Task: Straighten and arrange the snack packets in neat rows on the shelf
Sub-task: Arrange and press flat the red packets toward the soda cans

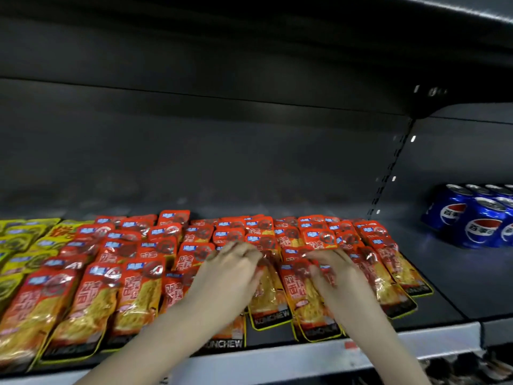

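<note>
1. The left hand and the right hand reach in side by side over the front edge of the shelf, near each other but not touching.
2. The left fingers are pressed together and bent down over the crinkled top of the centre packet. The thumb is hidden and the view is blurred, so I cannot tell if they pinch it or only rest on it.
3. The right fingers curl over the top of the right packet, with the thumb on its front, so they pinch the film there.
4. These two packets lie flat just beside each other, between and below the two sets of fingers. Their black lower ends point toward the shelf's front edge and both are tilted slightly.
5. The red snack packets cover the shelf in overlapping rows. They run beyond the fingertips toward the back, far out to the left of the left fingers, and a few columns to the right of the right fingers.
6. Those beyond the fingertips overlap unevenly, and some are skewed.
7. Well to the left of the left fingers, past the red ones, lie yellow packets, also flat and overlapping.
8. Well to the right of the right fingers, across a bare stretch of shelf and past a slotted upright, blue cans stand upright in a cluster.
9. Above both hands hangs the dark underside of an upper shelf.
</note>
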A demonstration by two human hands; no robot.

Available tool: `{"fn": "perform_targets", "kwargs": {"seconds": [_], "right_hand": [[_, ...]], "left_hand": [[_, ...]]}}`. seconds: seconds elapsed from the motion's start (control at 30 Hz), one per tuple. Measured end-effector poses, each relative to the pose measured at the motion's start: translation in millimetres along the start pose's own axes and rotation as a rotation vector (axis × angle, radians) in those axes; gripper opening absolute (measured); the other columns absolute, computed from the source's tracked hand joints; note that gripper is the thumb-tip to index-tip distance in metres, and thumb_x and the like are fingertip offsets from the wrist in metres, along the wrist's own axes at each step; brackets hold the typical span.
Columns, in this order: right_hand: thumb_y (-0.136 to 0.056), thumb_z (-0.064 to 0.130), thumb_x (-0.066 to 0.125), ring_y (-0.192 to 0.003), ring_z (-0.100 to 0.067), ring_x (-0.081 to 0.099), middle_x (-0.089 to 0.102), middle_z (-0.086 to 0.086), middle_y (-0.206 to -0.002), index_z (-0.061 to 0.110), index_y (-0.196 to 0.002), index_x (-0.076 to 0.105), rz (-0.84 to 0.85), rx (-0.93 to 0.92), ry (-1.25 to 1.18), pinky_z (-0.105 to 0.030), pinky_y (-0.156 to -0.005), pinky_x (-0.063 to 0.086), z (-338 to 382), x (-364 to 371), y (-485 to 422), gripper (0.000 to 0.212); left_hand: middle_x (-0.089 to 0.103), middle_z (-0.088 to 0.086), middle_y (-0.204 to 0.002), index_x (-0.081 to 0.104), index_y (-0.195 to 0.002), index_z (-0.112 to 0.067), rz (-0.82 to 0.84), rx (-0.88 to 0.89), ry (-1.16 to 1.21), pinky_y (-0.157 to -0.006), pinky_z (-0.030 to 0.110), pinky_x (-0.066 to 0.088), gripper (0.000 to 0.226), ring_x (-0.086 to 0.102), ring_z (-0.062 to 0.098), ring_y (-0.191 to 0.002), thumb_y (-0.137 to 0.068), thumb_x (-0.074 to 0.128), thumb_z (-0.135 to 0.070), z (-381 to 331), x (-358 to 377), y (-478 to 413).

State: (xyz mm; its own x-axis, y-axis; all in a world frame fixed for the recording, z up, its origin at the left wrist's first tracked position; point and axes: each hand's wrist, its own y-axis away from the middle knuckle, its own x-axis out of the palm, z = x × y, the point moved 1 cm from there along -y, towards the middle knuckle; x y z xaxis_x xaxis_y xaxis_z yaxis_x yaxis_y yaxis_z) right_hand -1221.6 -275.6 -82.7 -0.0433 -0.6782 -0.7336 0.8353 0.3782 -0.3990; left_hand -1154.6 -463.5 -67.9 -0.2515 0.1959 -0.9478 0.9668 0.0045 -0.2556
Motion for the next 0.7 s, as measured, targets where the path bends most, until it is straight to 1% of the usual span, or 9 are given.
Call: {"fn": "perform_targets", "kwargs": {"seconds": [0.03,0.1,0.17,0.27,0.33,0.47,0.53,0.6,0.7], "right_hand": [[-0.092,0.020,0.056,-0.096,-0.005,0.056,0.056,0.010,-0.113,0.026,-0.116,0.061,0.032,-0.015,0.002,-0.015,-0.082,0.041,8,8,-2,0.026],[-0.093,0.023,0.054,-0.110,-0.010,0.052,0.055,0.009,-0.119,0.027,-0.124,0.055,0.089,-0.057,0.034,-0.021,-0.091,0.042,24,23,-8,0.031],[-0.094,0.026,0.051,-0.119,-0.014,0.045,0.050,0.010,-0.129,0.029,-0.132,0.048,0.137,-0.107,0.093,-0.028,-0.100,0.039,34,37,-13,0.038],[-0.095,0.030,0.047,-0.128,-0.015,0.036,0.039,0.013,-0.141,0.031,-0.139,0.038,0.199,-0.135,0.211,-0.032,-0.106,0.032,39,52,-15,0.044],[-0.096,0.032,0.045,-0.130,-0.014,0.033,0.035,0.013,-0.141,0.033,-0.140,0.036,0.205,-0.115,0.253,-0.032,-0.105,0.029,37,57,-14,0.045],[-0.095,0.033,0.046,-0.128,-0.012,0.033,0.036,0.011,-0.137,0.029,-0.139,0.036,0.163,-0.092,0.253,-0.028,-0.105,0.027,32,62,-10,0.045],[-0.094,0.031,0.050,-0.126,-0.014,0.035,0.038,0.008,-0.136,0.025,-0.138,0.040,0.115,-0.079,0.229,-0.028,-0.105,0.028,31,63,-9,0.045],[-0.094,0.031,0.052,-0.124,-0.016,0.039,0.041,0.006,-0.134,0.023,-0.137,0.042,0.074,-0.059,0.206,-0.029,-0.104,0.030,32,64,-8,0.045],[-0.095,0.036,0.049,-0.125,-0.013,0.038,0.041,0.006,-0.135,0.024,-0.139,0.037,0.073,-0.047,0.220,-0.026,-0.105,0.029,32,64,-7,0.048]], "left_hand": [[0.035,-0.010,-0.146,0.040,-0.138,-0.025,0.038,-0.015,-0.020,-0.112,0.037,0.025,0.041,0.022,0.011,-0.139,-0.098,0.036,-0.036,6,2,2],[0.025,-0.009,-0.153,0.031,-0.143,-0.026,0.099,-0.034,-0.037,-0.115,0.043,0.017,0.047,0.009,0.011,-0.144,-0.098,0.035,-0.038,13,9,2],[0.022,-0.008,-0.155,0.029,-0.143,-0.025,0.137,-0.032,-0.029,-0.115,0.047,0.014,0.048,0.002,0.013,-0.146,-0.098,0.036,-0.039,14,15,1],[0.025,-0.009,-0.152,0.029,-0.142,-0.024,0.151,-0.021,-0.037,-0.114,0.049,0.014,0.050,0.004,0.014,-0.145,-0.096,0.040,-0.039,15,21,0],[0.026,-0.010,-0.152,0.029,-0.143,-0.024,0.150,-0.018,-0.033,-0.113,0.048,0.014,0.052,0.006,0.015,-0.144,-0.095,0.042,-0.038,15,23,0],[0.021,-0.009,-0.154,0.026,-0.144,-0.024,0.137,0.004,-0.045,-0.112,0.047,0.014,0.054,0.004,0.017,-0.144,-0.094,0.043,-0.036,15,24,-3],[0.018,-0.005,-0.155,0.021,-0.146,-0.022,0.111,-0.030,-0.047,-0.113,0.046,0.013,0.059,0.001,0.019,-0.145,-0.094,0.043,-0.037,15,25,-4],[0.019,-0.002,-0.154,0.018,-0.147,-0.018,0.075,-0.086,-0.043,-0.114,0.043,0.013,0.062,0.002,0.020,-0.145,-0.094,0.044,-0.039,15,25,-5],[0.026,0.000,-0.151,0.024,-0.146,-0.015,0.008,-0.126,-0.015,-0.115,0.038,0.016,0.059,0.010,0.020,-0.143,-0.096,0.040,-0.043,17,21,-2]]}}
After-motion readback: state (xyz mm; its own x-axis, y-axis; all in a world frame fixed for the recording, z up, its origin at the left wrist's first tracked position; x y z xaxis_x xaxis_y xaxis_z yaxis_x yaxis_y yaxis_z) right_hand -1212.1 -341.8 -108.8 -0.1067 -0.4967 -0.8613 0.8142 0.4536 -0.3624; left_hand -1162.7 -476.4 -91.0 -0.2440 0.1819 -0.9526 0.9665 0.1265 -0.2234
